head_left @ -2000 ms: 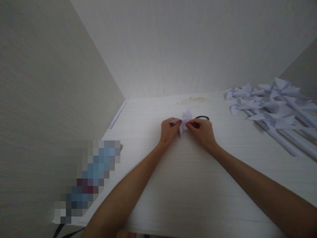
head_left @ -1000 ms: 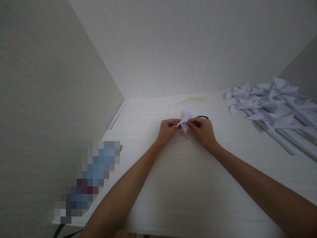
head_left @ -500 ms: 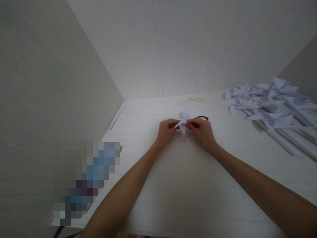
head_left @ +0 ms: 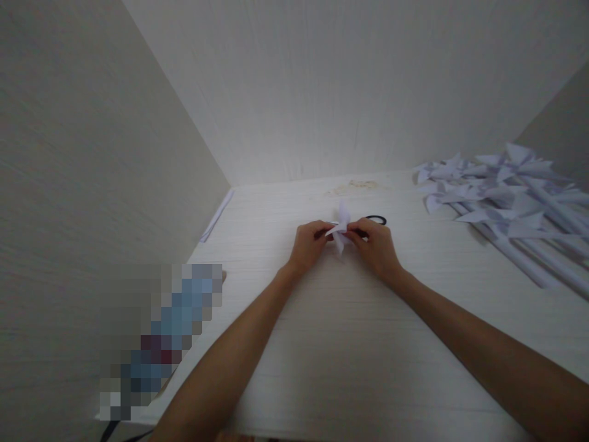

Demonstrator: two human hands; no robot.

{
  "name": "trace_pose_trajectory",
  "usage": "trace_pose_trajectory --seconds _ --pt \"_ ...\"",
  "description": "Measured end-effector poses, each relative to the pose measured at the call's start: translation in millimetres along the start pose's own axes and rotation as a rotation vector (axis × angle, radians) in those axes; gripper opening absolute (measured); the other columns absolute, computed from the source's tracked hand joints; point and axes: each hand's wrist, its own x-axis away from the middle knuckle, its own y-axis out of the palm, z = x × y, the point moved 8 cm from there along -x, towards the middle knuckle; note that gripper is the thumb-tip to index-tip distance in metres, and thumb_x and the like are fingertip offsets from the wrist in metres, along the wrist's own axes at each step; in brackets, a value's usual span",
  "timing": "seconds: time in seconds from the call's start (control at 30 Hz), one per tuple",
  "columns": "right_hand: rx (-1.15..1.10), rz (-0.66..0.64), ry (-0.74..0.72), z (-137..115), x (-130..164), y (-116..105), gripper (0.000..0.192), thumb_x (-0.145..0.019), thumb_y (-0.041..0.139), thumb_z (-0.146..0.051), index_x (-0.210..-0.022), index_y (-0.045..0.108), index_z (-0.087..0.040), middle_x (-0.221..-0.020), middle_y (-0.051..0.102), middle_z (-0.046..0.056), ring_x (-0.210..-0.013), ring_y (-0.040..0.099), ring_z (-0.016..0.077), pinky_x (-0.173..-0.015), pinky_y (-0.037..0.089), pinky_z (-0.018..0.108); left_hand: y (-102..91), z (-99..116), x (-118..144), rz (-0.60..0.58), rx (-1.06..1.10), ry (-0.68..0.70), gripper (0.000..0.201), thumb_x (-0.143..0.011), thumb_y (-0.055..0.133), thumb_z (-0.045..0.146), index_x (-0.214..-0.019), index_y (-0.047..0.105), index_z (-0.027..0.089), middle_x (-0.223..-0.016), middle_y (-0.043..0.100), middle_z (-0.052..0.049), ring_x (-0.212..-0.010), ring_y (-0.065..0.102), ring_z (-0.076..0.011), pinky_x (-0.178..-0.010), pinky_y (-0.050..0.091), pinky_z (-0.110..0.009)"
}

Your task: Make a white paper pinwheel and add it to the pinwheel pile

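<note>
Between my two hands is a small white paper pinwheel [head_left: 341, 227], its pointed blades sticking up and down. My left hand [head_left: 310, 242] pinches it from the left with closed fingers. On the other side, the fingertips of my right hand [head_left: 375, 245] are closed on it near its middle. Whether a pin or stick is at its centre, I cannot make out. Just behind my right hand shows a black loop [head_left: 378, 219], perhaps a scissors handle; the rest of it is hidden.
Several white paper pinwheels on rolled paper sticks [head_left: 501, 196] are heaped at the right of the white table [head_left: 368, 356]. A folded white paper strip [head_left: 217, 215] lies along the left edge. A blurred-out bluish object [head_left: 179, 319] sits at the near left. Walls enclose the back and sides.
Almost nothing differs. Both hands stay on the pinwheel, which has shifted very slightly, and a little more of the black loop shows.
</note>
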Motion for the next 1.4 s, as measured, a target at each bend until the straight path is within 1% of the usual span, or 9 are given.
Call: trace_pose_trajectory --seconds 0.2,0.3,0.4,0.5,0.6,0.73,0.87,1.13,1.4 --pt "-0.060 0.023 0.015 1 0 -1 0.008 -0.070 0.058 -0.018 -0.066 0.064 -0.018 -0.062 0.061 0.001 -0.057 0.053 0.0123 -0.057 0.040 0.025 -1.7 -5 -1 -0.012 -0.030 -0.039 0.017 -0.067 0.052 0.008 -0.074 0.067 0.013 -0.068 0.065 -0.003 -0.061 0.058 -0.0086 -0.060 0.047 -0.021" --pt "-0.174 0.041 0.116 9 0 -1 0.006 -0.067 0.061 -0.022 -0.066 0.064 -0.017 -0.059 0.062 0.001 -0.054 0.055 0.0121 -0.055 0.042 0.025 -2.7 -8 -2 -0.013 -0.047 -0.044 0.015 -0.069 0.050 0.012 -0.071 0.065 0.011 -0.063 0.063 -0.002 -0.058 0.056 -0.0089 -0.057 0.046 -0.020" --pt "-0.327 0.075 0.207 16 1 -2 0.012 -0.064 0.065 -0.028 -0.065 0.061 -0.016 -0.056 0.060 0.001 -0.050 0.055 0.0119 -0.051 0.043 0.025 -2.1 -11 -2 -0.017 -0.051 -0.057 0.015 -0.068 0.048 0.010 -0.065 0.062 0.011 -0.061 0.061 -0.001 -0.058 0.056 -0.0090 -0.057 0.046 -0.020" --pt "-0.436 0.112 0.240 19 0 -4 0.017 -0.059 0.068 -0.029 -0.060 0.057 -0.016 -0.051 0.058 -0.001 -0.046 0.054 0.0105 -0.047 0.042 0.023 1.0 -13 -2 -0.038 0.046 -0.088 0.013 -0.068 0.048 0.008 -0.067 0.061 0.010 -0.063 0.062 -0.001 -0.058 0.056 -0.0090 -0.059 0.047 -0.022" --pt "-0.463 0.147 0.258 22 0 -6 0.016 -0.059 0.069 -0.026 -0.057 0.057 -0.016 -0.046 0.055 -0.003 -0.042 0.049 0.0083 -0.043 0.039 0.021 7.0 -12 -1 -0.097 0.179 -0.102 0.007 -0.068 0.053 0.014 -0.070 0.059 0.010 -0.064 0.062 -0.002 -0.058 0.057 -0.0089 -0.061 0.047 -0.023" --pt "-0.454 0.176 0.225 21 0 -8 0.015 -0.060 0.068 -0.025 -0.056 0.058 -0.016 -0.044 0.051 -0.004 -0.039 0.043 0.0062 -0.039 0.033 0.019 12.0 -13 0 -0.166 0.266 -0.148 0.013 -0.068 0.058 0.022 -0.072 0.058 0.010 -0.064 0.062 -0.004 -0.058 0.058 -0.0087 -0.060 0.047 -0.022" --pt "-0.388 0.176 0.166 14 1 -12 0.016 -0.063 0.067 -0.026 -0.055 0.057 -0.016 -0.042 0.049 -0.005 -0.039 0.041 0.0057 -0.039 0.031 0.019 13.5 -14 1 -0.201 0.281 -0.173 0.015 -0.068 0.060 0.023 -0.075 0.058 0.010 -0.063 0.062 -0.003 -0.059 0.059 -0.0092 -0.059 0.047 -0.021" --pt "-0.317 0.170 0.083 7 3 -13 0.016 -0.065 0.065 -0.029 -0.056 0.057 -0.017 -0.046 0.051 -0.004 -0.042 0.043 0.0066 -0.043 0.034 0.020 13.9 -20 1 -0.219 0.290 -0.193 0.018 -0.067 0.061 0.026 -0.074 0.058 0.010 -0.064 0.061 -0.002 -0.060 0.061 -0.0102 -0.060 0.047 -0.022" --pt "-0.308 0.169 0.059 7 3 -12 0.015 -0.065 0.065 -0.027 -0.057 0.057 -0.017 -0.047 0.052 -0.004 -0.043 0.044 0.0070 -0.044 0.034 0.020 14.9 -14 2 -0.243 0.295 -0.186 0.020 -0.066 0.061 0.029 -0.072 0.057 0.010 -0.069 0.063 -0.002 -0.061 0.061 -0.0098 -0.064 0.049 -0.024"
